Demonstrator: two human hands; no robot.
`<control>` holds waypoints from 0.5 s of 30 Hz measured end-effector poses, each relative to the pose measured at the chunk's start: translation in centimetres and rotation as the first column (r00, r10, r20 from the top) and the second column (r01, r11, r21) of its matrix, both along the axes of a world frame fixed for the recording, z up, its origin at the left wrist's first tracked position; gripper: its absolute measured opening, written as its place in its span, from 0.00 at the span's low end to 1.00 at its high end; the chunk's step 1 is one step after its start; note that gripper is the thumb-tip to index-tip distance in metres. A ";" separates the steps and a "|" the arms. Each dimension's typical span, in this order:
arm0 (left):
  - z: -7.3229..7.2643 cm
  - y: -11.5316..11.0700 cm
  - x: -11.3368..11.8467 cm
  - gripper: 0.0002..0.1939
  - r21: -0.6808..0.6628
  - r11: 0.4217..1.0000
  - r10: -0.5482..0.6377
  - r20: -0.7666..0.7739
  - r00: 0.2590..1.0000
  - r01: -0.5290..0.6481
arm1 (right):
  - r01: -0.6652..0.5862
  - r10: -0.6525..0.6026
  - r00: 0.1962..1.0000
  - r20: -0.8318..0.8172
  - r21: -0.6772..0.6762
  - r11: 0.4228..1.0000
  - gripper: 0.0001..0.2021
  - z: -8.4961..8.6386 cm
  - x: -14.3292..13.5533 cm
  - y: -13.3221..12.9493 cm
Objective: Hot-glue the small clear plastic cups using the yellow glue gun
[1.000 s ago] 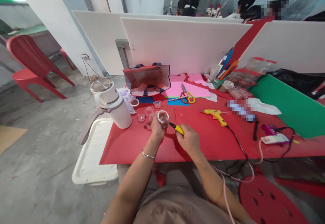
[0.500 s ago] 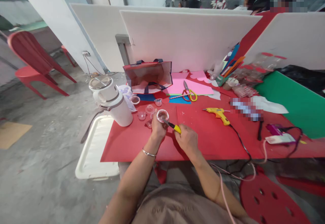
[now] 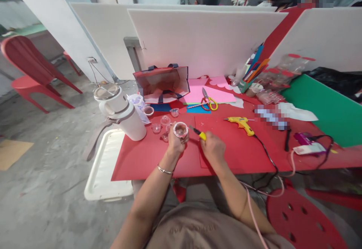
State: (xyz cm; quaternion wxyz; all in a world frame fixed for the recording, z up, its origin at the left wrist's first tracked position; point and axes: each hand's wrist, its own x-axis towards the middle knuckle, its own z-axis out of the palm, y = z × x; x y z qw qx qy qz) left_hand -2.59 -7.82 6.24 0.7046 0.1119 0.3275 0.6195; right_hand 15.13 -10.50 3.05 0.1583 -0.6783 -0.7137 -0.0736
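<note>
My left hand [image 3: 177, 142] is wrapped round a small round cup [image 3: 180, 129] with a pale rim and a brownish inside, tilted towards me. In my right hand [image 3: 214, 147] is a yellow-and-black utility knife [image 3: 201, 134], its tip pointing left, just short of the cup. Small clear plastic cups [image 3: 156, 128] lie on the red tabletop [image 3: 147, 158] left of my left hand. Another small cup with a dark brown inside [image 3: 148, 111] stands behind them.
A yellow glue gun [image 3: 240, 124] with a black cord lies to the right. Scissors [image 3: 209, 101] rest on pink paper [image 3: 195, 90]. A white jug [image 3: 132, 122] stands at the left edge, near an open bag [image 3: 161, 85]. White boards [image 3: 209, 42] rise behind.
My right hand has drawn the knife out of the cup and a little to the right. My left hand still holds the cup in nearly the same place.
</note>
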 end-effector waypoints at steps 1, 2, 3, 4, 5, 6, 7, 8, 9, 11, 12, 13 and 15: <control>0.0 -0.1 0.0 0.21 0.019 1.000 -0.012 0.011 1.000 0.011 | 0.105 -0.105 0.994 -0.003 -0.021 0.994 0.09 0.2 0.9 0.4; -0.1 -0.1 0.0 0.22 0.034 0.999 -0.020 0.019 1.000 0.019 | 0.165 -0.165 0.986 -0.003 -0.011 0.986 0.09 0.4 1.7 0.8; -0.1 0.0 0.0 0.22 0.043 0.999 -0.022 0.025 0.999 0.021 | 0.179 -0.179 0.984 -0.005 0.021 0.984 0.10 0.6 2.5 1.0; -0.1 0.0 0.1 0.23 0.053 0.998 -0.023 0.030 0.999 0.022 | 0.181 -0.181 0.984 -0.011 0.060 0.982 0.10 0.7 2.9 1.1; -0.1 0.1 0.2 0.23 0.059 0.998 -0.030 0.032 0.999 0.028 | 0.154 -0.153 0.988 -0.018 0.081 0.985 0.10 0.9 3.1 1.1; -0.1 0.2 0.3 0.23 0.063 0.997 -0.036 0.034 0.999 0.034 | 0.114 -0.112 0.993 -0.026 0.092 0.989 0.11 0.9 2.9 0.8; -0.2 0.3 0.4 0.23 0.065 0.997 -0.044 0.036 0.998 0.042 | 0.065 -0.062 0.997 -0.038 0.094 0.993 0.11 1.0 2.5 0.5; -0.3 0.4 0.4 0.22 0.060 0.997 -0.044 0.035 0.998 0.042 | 0.011 -0.007 0.999 -0.050 0.087 0.996 0.10 1.0 1.8 0.1; -0.4 0.5 0.5 0.20 0.051 0.998 -0.030 0.030 0.999 0.029 | -0.029 0.034 0.997 -0.064 0.074 0.997 0.10 1.0 1.0 -0.4; -0.6 0.6 0.4 0.18 0.026 0.999 0.020 0.010 1.000 -0.020 | -0.102 0.105 0.992 -0.072 0.042 0.994 0.09 0.9 -0.5 -1.2; -0.7 0.7 0.4 0.17 0.018 0.999 0.042 -0.001 0.999 -0.042 | -0.117 0.118 0.991 -0.068 0.026 0.993 0.09 0.9 -1.1 -1.4; -0.8 0.7 0.4 0.16 0.010 0.999 0.050 -0.010 0.999 -0.050 | -0.126 0.127 0.990 -0.063 0.014 0.992 0.09 0.8 -1.5 -1.6; -0.9 0.7 0.4 0.16 -0.003 0.999 0.033 -0.019 0.999 -0.033 | -0.133 0.134 0.990 -0.048 0.009 0.991 0.10 0.7 -1.8 -1.7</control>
